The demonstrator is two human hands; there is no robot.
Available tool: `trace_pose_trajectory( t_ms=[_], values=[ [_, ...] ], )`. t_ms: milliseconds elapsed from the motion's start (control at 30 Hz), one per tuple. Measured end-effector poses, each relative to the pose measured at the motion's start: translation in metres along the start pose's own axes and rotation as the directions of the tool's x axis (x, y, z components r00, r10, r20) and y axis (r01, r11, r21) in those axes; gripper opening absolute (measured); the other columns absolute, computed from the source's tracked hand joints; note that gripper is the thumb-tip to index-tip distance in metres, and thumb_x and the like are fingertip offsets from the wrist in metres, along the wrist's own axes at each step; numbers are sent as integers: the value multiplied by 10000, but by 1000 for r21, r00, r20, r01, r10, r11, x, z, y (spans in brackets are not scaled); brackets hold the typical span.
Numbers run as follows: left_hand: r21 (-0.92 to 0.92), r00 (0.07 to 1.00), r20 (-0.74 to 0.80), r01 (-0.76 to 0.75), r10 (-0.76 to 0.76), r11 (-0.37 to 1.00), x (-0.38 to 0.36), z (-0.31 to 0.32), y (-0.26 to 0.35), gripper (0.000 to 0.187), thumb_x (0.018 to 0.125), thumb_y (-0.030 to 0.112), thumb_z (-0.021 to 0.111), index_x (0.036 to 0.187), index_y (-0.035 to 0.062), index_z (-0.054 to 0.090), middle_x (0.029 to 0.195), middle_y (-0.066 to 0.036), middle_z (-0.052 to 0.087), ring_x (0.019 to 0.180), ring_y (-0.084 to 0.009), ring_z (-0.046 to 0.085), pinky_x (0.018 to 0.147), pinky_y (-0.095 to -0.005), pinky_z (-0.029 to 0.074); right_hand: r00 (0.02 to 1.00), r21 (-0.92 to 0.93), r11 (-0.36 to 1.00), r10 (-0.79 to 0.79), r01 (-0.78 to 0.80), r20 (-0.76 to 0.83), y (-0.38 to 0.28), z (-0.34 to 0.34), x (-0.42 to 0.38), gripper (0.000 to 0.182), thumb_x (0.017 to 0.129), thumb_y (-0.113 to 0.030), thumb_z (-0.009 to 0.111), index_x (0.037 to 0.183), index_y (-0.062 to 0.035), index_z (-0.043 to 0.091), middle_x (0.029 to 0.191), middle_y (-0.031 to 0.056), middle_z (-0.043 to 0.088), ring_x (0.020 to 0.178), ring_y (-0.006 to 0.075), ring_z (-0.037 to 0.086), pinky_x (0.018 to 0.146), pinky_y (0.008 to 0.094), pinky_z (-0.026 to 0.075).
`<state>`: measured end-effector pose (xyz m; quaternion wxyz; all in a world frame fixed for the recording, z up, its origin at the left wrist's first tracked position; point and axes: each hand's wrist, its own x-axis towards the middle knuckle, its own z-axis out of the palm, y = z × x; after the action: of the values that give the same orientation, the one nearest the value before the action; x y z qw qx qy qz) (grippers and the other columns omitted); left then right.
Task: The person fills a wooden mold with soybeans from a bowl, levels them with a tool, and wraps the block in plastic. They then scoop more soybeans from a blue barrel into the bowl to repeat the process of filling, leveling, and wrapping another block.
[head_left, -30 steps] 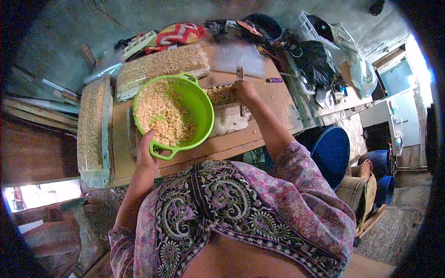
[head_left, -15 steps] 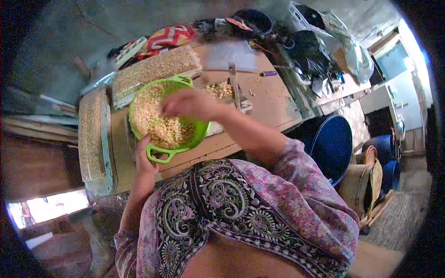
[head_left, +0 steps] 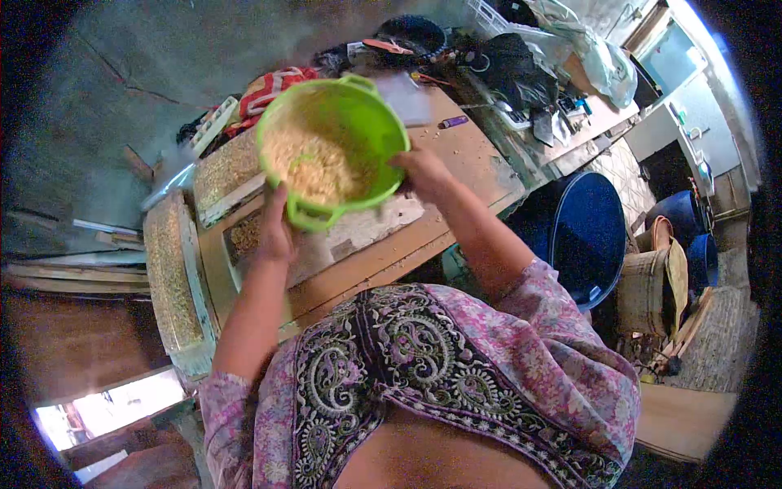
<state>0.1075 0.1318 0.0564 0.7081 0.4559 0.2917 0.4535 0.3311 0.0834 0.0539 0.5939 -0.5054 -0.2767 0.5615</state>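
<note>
A green basin [head_left: 383,134] with two handles is lifted above the work table [head_left: 464,171], tilted so its inside shows. Pale nuts or grains [head_left: 318,167], blurred, lie in its lower left part. My left hand [head_left: 279,224] grips the basin's lower left rim near a handle. On the right rim my right hand [head_left: 421,169] is closed, fingers wrapped round the edge. Under the basin a pale, worn board [head_left: 366,232] shows in part. Clear-wrapped slabs of the same grains [head_left: 175,273] lie at the table's left side.
A purple marker [head_left: 453,122] lies at the table's back. Behind are a red patterned cloth [head_left: 273,94] and dark bags [head_left: 521,69]. A large blue barrel [head_left: 586,236] stands right of the table, with a woven basket [head_left: 643,289] beyond.
The basin has risen off the table and moved right and away. My right hand has left the grains and taken hold of the right rim. My left hand still holds the basin.
</note>
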Motion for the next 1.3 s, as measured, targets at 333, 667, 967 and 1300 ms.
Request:
trace_pose_trajectory(
  t_ms=[333,667,967,1300],
  values=[
    [950,954,196,-127,229,-285,9,-55,-47,742,657,356,598,1248,53,266,1304,-178,201,1189,-352,230,946,-439,244,809,72,978,-119,195,-576,-31,-151,98,272,775,-293,516,1012,-173,458,972,54,513,843,227,512,576,355,461],
    [886,958,287,-259,17,-383,-21,-53,-57,771,617,262,629,1284,177,252,1348,-112,155,1235,-311,146,963,-510,136,668,24,999,-6,35,-744,6,-168,170,486,700,-207,625,1092,-147,344,933,95,467,691,222,518,474,341,460],
    [990,885,111,-137,452,24,1,-101,-66,527,740,320,526,1190,84,386,1318,-191,161,1206,-351,193,953,-500,172,904,-951,251,-340,-179,-260,67,-73,67,383,709,-391,586,851,-45,503,700,144,576,638,247,569,506,321,443],
    [959,899,-24,144,438,-244,-10,-136,-35,654,742,430,502,1250,86,276,1313,-203,165,1205,-368,181,912,-535,222,946,-830,557,-261,-14,-191,73,-71,39,388,729,-229,603,1021,4,497,727,114,580,585,184,537,490,303,421]
  ],
)
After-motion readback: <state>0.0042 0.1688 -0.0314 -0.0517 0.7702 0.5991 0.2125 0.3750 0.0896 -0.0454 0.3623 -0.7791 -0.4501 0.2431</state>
